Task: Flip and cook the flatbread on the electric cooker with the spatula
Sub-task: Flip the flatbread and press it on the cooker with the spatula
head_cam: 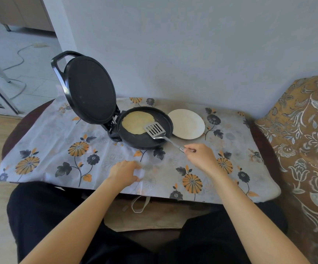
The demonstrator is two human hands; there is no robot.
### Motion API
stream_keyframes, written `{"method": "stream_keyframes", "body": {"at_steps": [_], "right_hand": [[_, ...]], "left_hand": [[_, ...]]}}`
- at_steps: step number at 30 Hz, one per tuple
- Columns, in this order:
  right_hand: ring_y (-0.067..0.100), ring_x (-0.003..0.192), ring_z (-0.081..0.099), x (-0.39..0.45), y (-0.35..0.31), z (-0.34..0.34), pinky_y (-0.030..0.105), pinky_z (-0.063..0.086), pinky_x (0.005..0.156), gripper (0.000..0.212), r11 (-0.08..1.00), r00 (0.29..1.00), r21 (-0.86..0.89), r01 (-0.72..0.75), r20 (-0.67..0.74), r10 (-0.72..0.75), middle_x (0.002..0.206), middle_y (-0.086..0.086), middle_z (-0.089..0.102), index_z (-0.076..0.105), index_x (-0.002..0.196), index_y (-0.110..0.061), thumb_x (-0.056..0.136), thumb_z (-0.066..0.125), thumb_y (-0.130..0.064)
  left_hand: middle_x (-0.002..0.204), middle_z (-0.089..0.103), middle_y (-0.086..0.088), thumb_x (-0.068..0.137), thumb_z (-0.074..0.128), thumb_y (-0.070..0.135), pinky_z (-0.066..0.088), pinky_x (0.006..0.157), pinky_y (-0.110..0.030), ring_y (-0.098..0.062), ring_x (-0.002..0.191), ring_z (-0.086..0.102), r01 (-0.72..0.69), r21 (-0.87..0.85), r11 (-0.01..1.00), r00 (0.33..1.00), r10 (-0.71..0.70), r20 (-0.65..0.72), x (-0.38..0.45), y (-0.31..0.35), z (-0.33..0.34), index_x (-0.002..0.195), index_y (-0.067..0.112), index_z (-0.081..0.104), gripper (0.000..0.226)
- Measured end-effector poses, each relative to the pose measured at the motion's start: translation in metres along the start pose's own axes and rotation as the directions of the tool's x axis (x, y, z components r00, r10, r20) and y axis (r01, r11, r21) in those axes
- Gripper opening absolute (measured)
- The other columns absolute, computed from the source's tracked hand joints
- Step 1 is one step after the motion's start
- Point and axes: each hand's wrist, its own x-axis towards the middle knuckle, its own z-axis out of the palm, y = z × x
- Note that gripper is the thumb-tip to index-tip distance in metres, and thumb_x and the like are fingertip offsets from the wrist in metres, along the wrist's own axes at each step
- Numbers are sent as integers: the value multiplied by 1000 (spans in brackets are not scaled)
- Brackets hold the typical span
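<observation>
The flatbread (137, 121) lay in the open cooker (144, 128) near the tabletop's (59, 149) far edge, a plate (186, 123) just right of it. The right hand (200, 158) pinched the spatula's (156, 130) handle, its blade over the flatbread's near edge. The left hand (124, 171) rested loosely spread on the tabletop, holding nothing.

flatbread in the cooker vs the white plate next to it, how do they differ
The pale yellow round flatbread lies inside the black electric cooker's pan, its near edge under the slotted metal spatula; the white round plate sits bare on the floral tablecloth. The flatbread looks smaller. Both are flat and round.
</observation>
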Motion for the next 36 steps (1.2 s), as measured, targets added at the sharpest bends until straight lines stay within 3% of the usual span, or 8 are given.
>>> {"method": "stream_keyframes", "body": {"at_steps": [4,6,18,24,28,30,32,36], "right_hand": [[18,108,65,0,4,-14,29,48,84,36,993,998,-101,55,-27,-58,127,-4,72,66,135,-24,101,55,-31],[20,120,64,-2,4,-22,31,48,91,38,989,992,-101,107,-60,-114,133,-3,70,67,134,-24,99,60,-36],[19,108,66,5,-14,-60,40,56,89,21,964,992,-245,108,-32,-119,116,-7,76,80,108,-33,91,70,-41],[15,98,67,11,-11,-41,27,48,69,25,977,995,-193,95,-21,-101,101,-5,77,79,112,-30,92,70,-41],[19,107,67,11,-8,-25,36,56,86,29,985,993,-140,101,-45,-108,112,-4,76,77,117,-26,93,69,-40],[21,90,67,13,-4,-16,39,55,78,21,986,997,-149,69,-34,-75,92,-3,73,79,101,-24,94,68,-40],[24,60,53,14,-4,-6,36,44,60,33,986,998,-159,49,-26,-54,63,0,56,64,68,-21,95,65,-39],[21,58,52,15,-5,10,30,41,57,32,992,999,-123,31,-34,-35,64,2,59,68,80,-13,99,61,-37]], "left_hand": [[133,65,2,90,69,38,54,95,-37,-24,119,62,10,5,1000,1000,-10,-1,0,0,1,139,31,53,52],[133,65,1,90,69,38,54,95,-37,-25,119,62,13,11,1000,1000,-13,-5,0,1,1,139,31,53,52],[136,63,1,90,69,40,52,98,-38,-27,122,60,14,6,1000,1000,-14,4,1,1,1,141,32,51,55],[139,61,3,90,69,39,51,101,-39,-25,125,59,2,3,1000,1000,-2,3,-1,-1,1,142,31,51,55],[140,61,4,90,69,40,51,101,-39,-25,124,59,-1,9,1000,1000,2,-8,-1,-1,1,142,32,51,56],[139,61,4,90,69,41,51,100,-38,-25,123,60,-2,11,1000,1000,2,-14,-1,-1,1,141,32,51,55],[138,62,4,90,69,40,51,100,-38,-24,123,60,-5,9,1000,1000,5,-15,-1,-1,2,141,32,51,55],[140,61,5,91,69,39,51,101,-38,-24,124,60,-10,7,1000,1000,10,-15,-1,-1,1,142,31,51,55]]}}
